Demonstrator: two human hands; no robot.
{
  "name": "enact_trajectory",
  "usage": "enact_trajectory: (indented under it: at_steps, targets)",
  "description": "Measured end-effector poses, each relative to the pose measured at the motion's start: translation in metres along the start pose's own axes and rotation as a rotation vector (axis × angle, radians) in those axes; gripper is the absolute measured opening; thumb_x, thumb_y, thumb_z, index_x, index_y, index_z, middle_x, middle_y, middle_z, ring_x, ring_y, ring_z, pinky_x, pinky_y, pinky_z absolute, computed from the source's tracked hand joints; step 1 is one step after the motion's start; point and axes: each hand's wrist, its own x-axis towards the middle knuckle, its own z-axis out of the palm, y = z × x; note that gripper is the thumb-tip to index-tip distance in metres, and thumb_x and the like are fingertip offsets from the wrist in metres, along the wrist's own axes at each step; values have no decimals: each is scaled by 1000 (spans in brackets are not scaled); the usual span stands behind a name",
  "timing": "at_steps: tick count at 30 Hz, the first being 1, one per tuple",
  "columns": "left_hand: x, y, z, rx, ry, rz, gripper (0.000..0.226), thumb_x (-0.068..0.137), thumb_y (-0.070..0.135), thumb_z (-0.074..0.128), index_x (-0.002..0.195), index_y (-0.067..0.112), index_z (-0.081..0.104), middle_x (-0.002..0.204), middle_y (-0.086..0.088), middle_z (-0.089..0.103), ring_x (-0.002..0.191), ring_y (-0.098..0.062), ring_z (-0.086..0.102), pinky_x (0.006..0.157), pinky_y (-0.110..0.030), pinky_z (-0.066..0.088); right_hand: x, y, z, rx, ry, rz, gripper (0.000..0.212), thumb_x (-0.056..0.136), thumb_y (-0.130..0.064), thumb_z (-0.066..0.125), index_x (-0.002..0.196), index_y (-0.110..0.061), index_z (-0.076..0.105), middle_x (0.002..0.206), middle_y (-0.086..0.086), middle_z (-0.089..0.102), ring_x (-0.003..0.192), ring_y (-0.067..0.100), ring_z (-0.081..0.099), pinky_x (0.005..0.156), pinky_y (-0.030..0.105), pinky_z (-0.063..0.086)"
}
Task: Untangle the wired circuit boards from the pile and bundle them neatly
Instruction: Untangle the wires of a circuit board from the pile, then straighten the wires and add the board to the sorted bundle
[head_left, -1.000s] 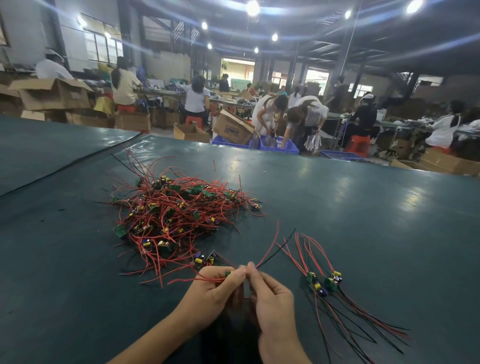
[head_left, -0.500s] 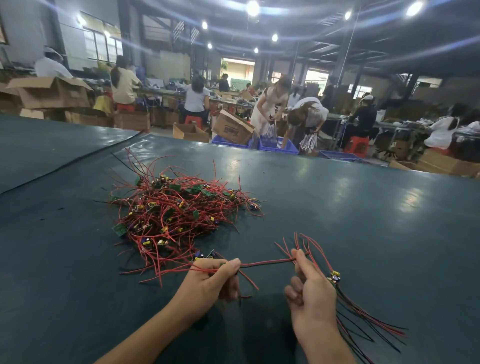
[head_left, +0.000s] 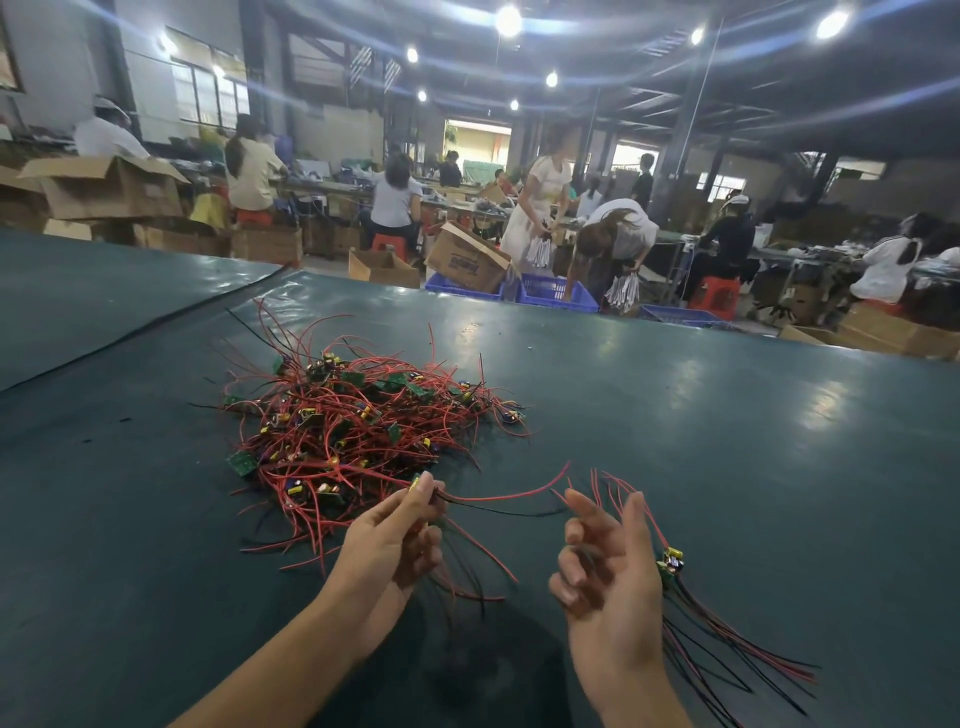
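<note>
The left hand (head_left: 395, 540) pinches one board (head_left: 416, 481) at the pile's (head_left: 358, 421) near edge so its wires (head_left: 498, 499) trail free, while the right hand's (head_left: 608, 577) grip is loose and empty beside the bundle (head_left: 674, 564)

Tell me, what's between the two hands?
Head view: a red wire and a black wire run from the circuit board in the left hand toward the right hand.
</note>
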Motion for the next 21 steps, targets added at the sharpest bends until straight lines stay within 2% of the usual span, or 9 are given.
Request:
enact_trajectory:
  at_steps: [4, 8, 10, 11, 13, 15, 17, 19, 21]
  targets:
    - [0, -3, 3, 45, -114, -36, 36, 65, 51, 70, 66, 16, 68, 60, 0, 47, 45, -11, 40, 43, -21, 37, -2, 8, 4, -167, -20, 63, 57, 70, -60, 56, 89, -11, 77, 59, -5, 53, 41, 7, 32, 35, 18, 24]
    - [0, -12, 5, 227, -185, -159, 49, 63, 64, 66, 63, 15, 66, 64, -7, 58, 56, -21, 56, 60, -30, 50, -9, 24, 13, -341, -92, 102, 53, 68, -50, 64, 88, -3, 75, 54, -4, 55, 36, 7, 35, 35, 16, 27]
    - [0, -11, 10, 204, -263, -267, 50, 64, 55, 66, 74, 7, 75, 83, -15, 68, 76, -29, 66, 78, -39, 56, -11, 29, 18, -307, -127, 141, 52, 65, -47, 69, 86, 0, 75, 58, 8, 63, 40, 15, 51, 40, 21, 44]
    - [-1, -8, 13, 184, -305, -317, 52, 65, 50, 63, 82, 4, 77, 88, -17, 72, 79, -29, 69, 76, -36, 57, -12, 30, 19, -285, -145, 158, 47, 66, -44, 70, 86, -2, 76, 67, 16, 69, 50, 23, 62, 51, 29, 56]
    - [-4, -7, 13, 168, -383, -358, 68, 74, 42, 56, 112, -14, 62, 72, -25, 70, 62, -21, 71, 63, -29, 56, -12, 31, 20, -292, -142, 174, 36, 68, -40, 69, 84, -8, 78, 83, 25, 72, 69, 32, 69, 73, 44, 59]
    - [-6, -9, 10, 167, -369, -372, 75, 84, 35, 52, 127, -24, 35, 53, -35, 52, 40, -15, 58, 67, -32, 57, -11, 30, 19, -293, -103, 179, 29, 68, -35, 70, 79, -10, 79, 83, 26, 71, 71, 35, 68, 77, 47, 57]
    - [-6, -8, 12, 154, -356, -435, 60, 79, 47, 61, 96, -10, 69, 46, -13, 50, 41, -14, 51, 66, -35, 55, -10, 30, 18, -264, -66, 181, 24, 65, -29, 72, 75, -8, 79, 77, 23, 71, 66, 32, 66, 69, 42, 57]
    - [-10, -7, 9, 178, -377, -399, 45, 74, 58, 61, 57, 16, 64, 56, -1, 49, 51, -15, 50, 60, -29, 46, -11, 31, 20, -230, -36, 174, 23, 64, -27, 73, 74, -7, 79, 75, 21, 72, 61, 29, 66, 60, 36, 56]
    - [-8, -10, 4, 142, -351, -373, 45, 78, 52, 54, 52, 16, 59, 59, -2, 52, 53, -16, 51, 58, -29, 42, -12, 32, 21, -196, 7, 152, 23, 66, -28, 73, 75, -8, 79, 77, 20, 72, 65, 32, 63, 64, 38, 53]
